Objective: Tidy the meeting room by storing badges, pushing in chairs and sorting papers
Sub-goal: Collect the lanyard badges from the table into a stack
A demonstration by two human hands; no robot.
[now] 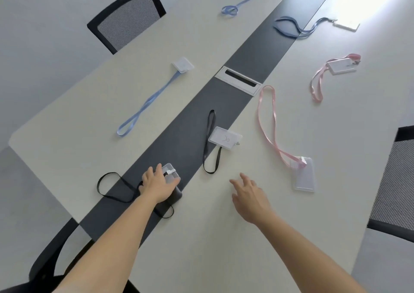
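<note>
- The nearest badge (171,174), on the bench's (201,236) dark strip, is covered by the left hand (156,186), its grip closing on the holder.
- The right hand (249,195) is held open above the bench, empty.
- The clear holder is judged light, stiff and slippery; its black lanyard (109,187) limp. The holder's edges are best pinched.

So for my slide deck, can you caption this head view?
Left hand gathers a black-lanyard badge; open right hand hovers above the meeting table.
</note>
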